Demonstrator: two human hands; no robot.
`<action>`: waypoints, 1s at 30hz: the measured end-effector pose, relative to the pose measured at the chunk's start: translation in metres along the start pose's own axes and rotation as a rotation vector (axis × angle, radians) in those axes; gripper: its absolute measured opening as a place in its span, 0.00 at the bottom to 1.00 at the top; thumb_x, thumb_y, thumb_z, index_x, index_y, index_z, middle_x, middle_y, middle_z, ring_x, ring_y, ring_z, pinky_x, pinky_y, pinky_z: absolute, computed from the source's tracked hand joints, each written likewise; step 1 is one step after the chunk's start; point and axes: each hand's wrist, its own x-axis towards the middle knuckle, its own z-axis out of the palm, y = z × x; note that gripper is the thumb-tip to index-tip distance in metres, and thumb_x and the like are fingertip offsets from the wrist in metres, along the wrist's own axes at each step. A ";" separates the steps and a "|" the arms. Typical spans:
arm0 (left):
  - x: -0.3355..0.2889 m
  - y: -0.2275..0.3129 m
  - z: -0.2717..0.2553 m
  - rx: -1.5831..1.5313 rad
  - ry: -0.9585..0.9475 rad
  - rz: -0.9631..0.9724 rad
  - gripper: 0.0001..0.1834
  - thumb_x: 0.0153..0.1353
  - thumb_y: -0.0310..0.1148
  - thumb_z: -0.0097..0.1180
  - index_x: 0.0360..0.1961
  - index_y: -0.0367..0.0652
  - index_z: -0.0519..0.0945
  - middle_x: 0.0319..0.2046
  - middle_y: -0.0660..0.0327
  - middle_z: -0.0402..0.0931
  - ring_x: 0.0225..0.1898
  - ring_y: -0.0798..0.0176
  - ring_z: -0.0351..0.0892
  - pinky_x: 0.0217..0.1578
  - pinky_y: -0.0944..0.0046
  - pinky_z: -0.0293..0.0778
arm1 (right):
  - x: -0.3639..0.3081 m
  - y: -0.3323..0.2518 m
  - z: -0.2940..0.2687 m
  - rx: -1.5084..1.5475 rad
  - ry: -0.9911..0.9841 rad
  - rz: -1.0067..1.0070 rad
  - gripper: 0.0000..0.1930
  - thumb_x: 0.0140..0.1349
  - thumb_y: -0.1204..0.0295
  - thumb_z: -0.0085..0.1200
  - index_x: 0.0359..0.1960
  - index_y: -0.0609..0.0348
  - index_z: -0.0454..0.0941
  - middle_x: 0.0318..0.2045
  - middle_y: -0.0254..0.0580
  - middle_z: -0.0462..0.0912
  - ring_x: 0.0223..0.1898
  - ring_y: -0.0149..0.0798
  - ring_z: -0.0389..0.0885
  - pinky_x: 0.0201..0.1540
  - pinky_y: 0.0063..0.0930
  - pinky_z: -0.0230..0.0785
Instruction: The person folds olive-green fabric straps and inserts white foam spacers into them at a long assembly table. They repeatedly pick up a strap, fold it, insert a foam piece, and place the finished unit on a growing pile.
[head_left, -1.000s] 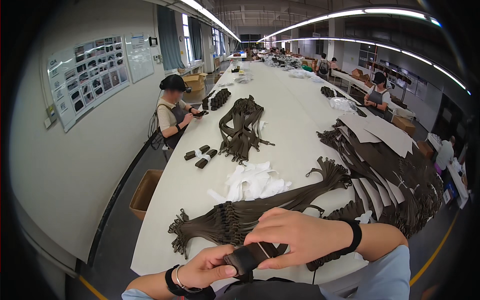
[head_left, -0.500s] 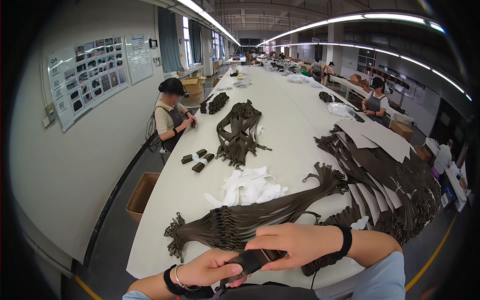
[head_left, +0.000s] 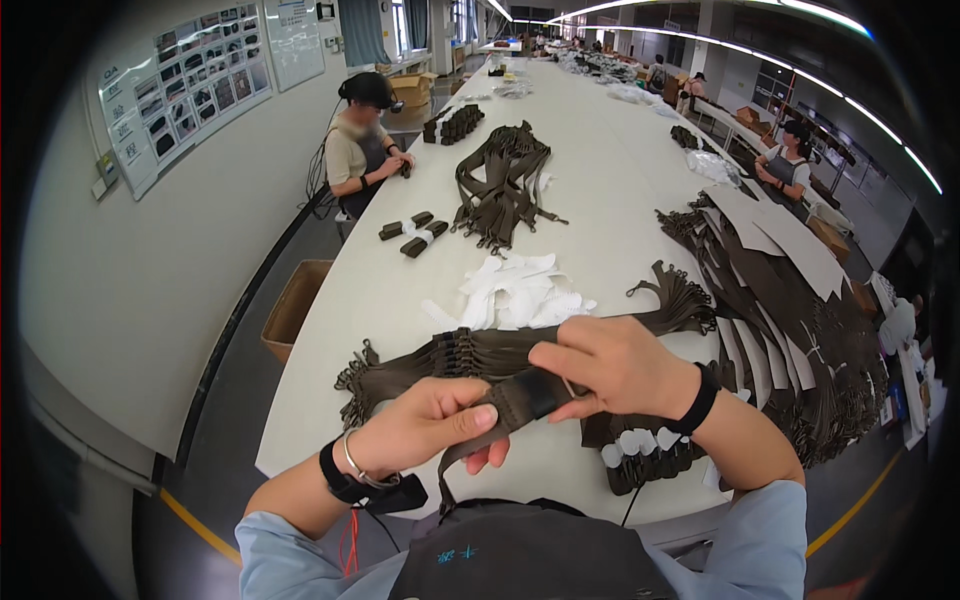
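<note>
A dark olive webbing strap [head_left: 508, 402] with a black section is held up in front of me, above the near edge of the table. My left hand [head_left: 425, 425] is closed on one end, its thumb pressed flat on top, and a loose tail of webbing hangs below. My right hand [head_left: 622, 370] pinches the other end, where a buckle edge shows by the fingertips. Just behind my hands lies a long bundle of similar straps [head_left: 410, 370] with metal hooks. Beyond it is a pile of white paper strips [head_left: 520, 292].
Rolled straps with white bands [head_left: 655, 450] lie by my right forearm. A large heap of straps [head_left: 800, 340] with pale sheets [head_left: 775, 235] covers the right side. Farther off is another strap pile [head_left: 500, 190]. A co-worker [head_left: 365, 140] sits at the left edge, near a cardboard box [head_left: 295, 305].
Both hands have risen away from me with the strap, and the view has tilted down, showing my apron. The strap stays held between both hands.
</note>
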 end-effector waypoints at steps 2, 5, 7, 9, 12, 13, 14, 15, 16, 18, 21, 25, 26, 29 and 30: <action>-0.001 0.006 0.000 -0.034 0.026 0.022 0.15 0.75 0.38 0.45 0.46 0.35 0.77 0.35 0.59 0.82 0.31 0.71 0.79 0.35 0.71 0.73 | -0.003 0.007 0.003 0.068 0.021 0.041 0.27 0.54 0.56 0.66 0.51 0.55 0.74 0.30 0.38 0.70 0.32 0.41 0.76 0.31 0.33 0.73; 0.000 -0.003 -0.002 -0.047 0.048 0.035 0.13 0.74 0.36 0.48 0.45 0.35 0.77 0.35 0.59 0.82 0.34 0.71 0.79 0.38 0.70 0.74 | 0.001 -0.001 0.009 0.257 0.055 0.130 0.28 0.54 0.69 0.66 0.57 0.55 0.72 0.35 0.41 0.73 0.35 0.43 0.77 0.36 0.35 0.74; 0.002 -0.008 -0.003 -0.053 0.052 0.067 0.12 0.73 0.35 0.49 0.44 0.36 0.78 0.36 0.59 0.83 0.35 0.71 0.80 0.39 0.70 0.75 | 0.000 -0.004 0.015 0.303 0.092 0.188 0.27 0.53 0.79 0.62 0.57 0.56 0.73 0.37 0.43 0.74 0.37 0.45 0.78 0.39 0.34 0.73; 0.002 -0.010 -0.002 -0.059 0.051 0.077 0.12 0.72 0.34 0.52 0.45 0.36 0.78 0.38 0.58 0.83 0.37 0.71 0.80 0.41 0.69 0.75 | -0.003 -0.001 0.021 0.376 0.112 0.237 0.27 0.51 0.86 0.57 0.56 0.58 0.74 0.37 0.44 0.75 0.39 0.46 0.78 0.42 0.32 0.72; 0.000 -0.009 -0.001 -0.004 0.019 0.128 0.10 0.70 0.33 0.55 0.42 0.35 0.80 0.37 0.59 0.84 0.37 0.71 0.80 0.43 0.69 0.75 | -0.009 0.008 0.029 0.518 0.131 0.301 0.25 0.50 0.90 0.52 0.53 0.60 0.76 0.38 0.44 0.77 0.40 0.44 0.79 0.45 0.30 0.71; -0.001 -0.010 -0.004 -0.030 0.030 0.130 0.10 0.69 0.32 0.57 0.41 0.35 0.81 0.39 0.58 0.83 0.39 0.70 0.80 0.45 0.68 0.74 | -0.010 0.009 0.032 0.559 0.146 0.328 0.24 0.51 0.90 0.51 0.52 0.61 0.77 0.37 0.44 0.78 0.40 0.42 0.80 0.46 0.29 0.70; -0.001 -0.013 -0.008 -0.057 0.040 0.133 0.09 0.68 0.31 0.58 0.40 0.35 0.82 0.41 0.58 0.82 0.41 0.70 0.79 0.47 0.68 0.74 | -0.010 0.009 0.036 0.599 0.162 0.354 0.23 0.51 0.90 0.51 0.51 0.62 0.78 0.37 0.43 0.79 0.40 0.40 0.80 0.47 0.28 0.69; -0.002 -0.016 -0.012 -0.084 0.054 0.134 0.08 0.66 0.31 0.60 0.39 0.35 0.83 0.42 0.58 0.81 0.43 0.69 0.78 0.49 0.67 0.73 | -0.010 0.008 0.043 0.709 0.179 0.410 0.21 0.54 0.89 0.51 0.51 0.62 0.78 0.38 0.41 0.80 0.40 0.37 0.79 0.47 0.27 0.69; 0.002 -0.020 -0.011 -0.067 0.081 0.233 0.08 0.65 0.31 0.61 0.39 0.36 0.84 0.46 0.58 0.78 0.47 0.68 0.76 0.51 0.66 0.71 | -0.009 0.006 0.052 0.818 0.196 0.465 0.19 0.56 0.88 0.52 0.50 0.62 0.78 0.39 0.40 0.81 0.41 0.34 0.79 0.47 0.26 0.69; 0.011 -0.028 -0.007 -0.034 0.133 0.429 0.08 0.63 0.31 0.63 0.38 0.37 0.86 0.52 0.58 0.73 0.53 0.65 0.71 0.55 0.64 0.67 | -0.008 -0.002 0.061 0.979 0.188 0.562 0.15 0.61 0.84 0.53 0.50 0.62 0.78 0.40 0.36 0.82 0.41 0.28 0.77 0.47 0.24 0.69; 0.018 -0.032 -0.005 -0.067 0.221 0.507 0.11 0.61 0.33 0.65 0.42 0.39 0.87 0.61 0.59 0.62 0.63 0.61 0.60 0.62 0.59 0.60 | -0.006 -0.011 0.069 1.085 0.113 0.647 0.14 0.68 0.69 0.57 0.51 0.62 0.78 0.39 0.31 0.81 0.39 0.22 0.74 0.44 0.21 0.68; 0.036 -0.024 0.013 -0.248 0.360 0.563 0.17 0.68 0.37 0.58 0.51 0.35 0.81 0.64 0.55 0.66 0.62 0.61 0.67 0.57 0.60 0.70 | -0.006 -0.018 0.108 1.298 0.303 0.518 0.31 0.62 0.48 0.63 0.57 0.61 0.74 0.31 0.28 0.74 0.35 0.23 0.69 0.40 0.21 0.65; 0.042 -0.022 0.018 -0.333 0.392 0.555 0.19 0.69 0.38 0.56 0.53 0.34 0.80 0.64 0.54 0.67 0.61 0.62 0.70 0.55 0.62 0.72 | -0.009 -0.016 0.118 1.315 0.308 0.504 0.35 0.59 0.45 0.63 0.56 0.61 0.73 0.31 0.28 0.73 0.36 0.24 0.69 0.40 0.21 0.65; 0.053 -0.021 0.018 -0.410 0.580 0.488 0.21 0.72 0.44 0.51 0.53 0.36 0.77 0.52 0.57 0.77 0.50 0.66 0.77 0.49 0.64 0.75 | 0.001 -0.016 0.129 1.425 0.340 0.490 0.47 0.46 0.32 0.65 0.54 0.62 0.72 0.34 0.28 0.74 0.38 0.24 0.70 0.41 0.21 0.66; 0.056 -0.020 0.016 -0.432 0.602 0.459 0.21 0.72 0.46 0.50 0.52 0.38 0.77 0.52 0.58 0.77 0.50 0.66 0.77 0.50 0.63 0.74 | 0.001 -0.017 0.128 1.437 0.327 0.480 0.46 0.48 0.34 0.66 0.54 0.63 0.72 0.36 0.28 0.74 0.38 0.24 0.70 0.41 0.21 0.66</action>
